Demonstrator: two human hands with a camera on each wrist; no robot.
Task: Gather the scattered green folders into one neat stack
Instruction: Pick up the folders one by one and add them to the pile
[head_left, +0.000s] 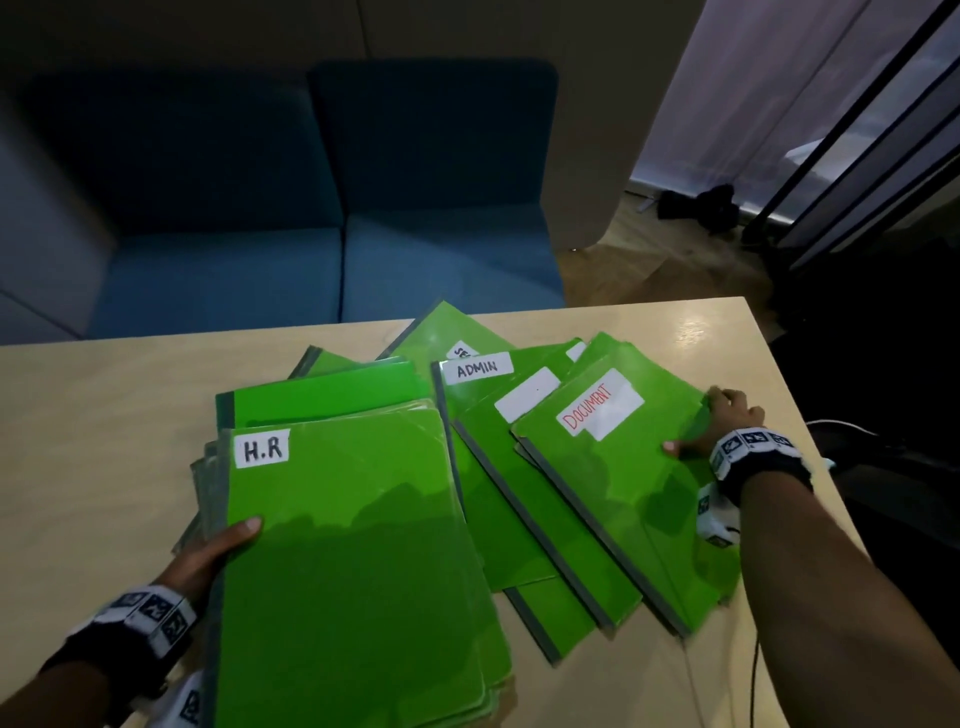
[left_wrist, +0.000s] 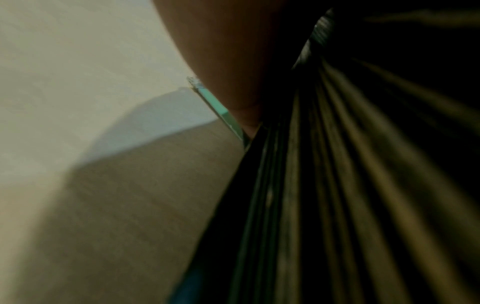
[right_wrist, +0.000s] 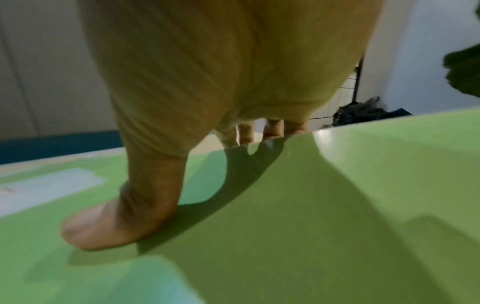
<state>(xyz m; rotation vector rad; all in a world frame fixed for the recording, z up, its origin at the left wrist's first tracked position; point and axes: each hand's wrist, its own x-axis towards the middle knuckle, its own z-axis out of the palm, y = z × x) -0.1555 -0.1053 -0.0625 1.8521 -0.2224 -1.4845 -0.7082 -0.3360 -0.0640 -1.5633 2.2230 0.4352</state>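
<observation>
Green folders lie fanned over the pale table (head_left: 104, 415). My left hand (head_left: 218, 551) grips the left edge of a pile topped by the H.R folder (head_left: 353, 545), thumb on the cover. In the left wrist view that hand (left_wrist: 233, 61) sits against the dark edges of the stacked folders (left_wrist: 337, 185). To the right, the ADMIN folder (head_left: 467, 400), a blank-labelled folder (head_left: 498, 467) and the DOCUMENT folder (head_left: 613, 467) overlap at a slant. My right hand (head_left: 722, 421) pinches the DOCUMENT folder's right edge. Its thumb (right_wrist: 109, 222) presses the cover (right_wrist: 285, 226) while the fingers (right_wrist: 272, 129) curl under the raised edge.
A blue sofa (head_left: 311, 234) stands behind the table's far edge. On the floor at the back right lies a black bag (head_left: 696, 202). The table's right edge runs close beside my right forearm, with a thin cable (head_left: 753, 675) there. Bare tabletop lies left of the pile.
</observation>
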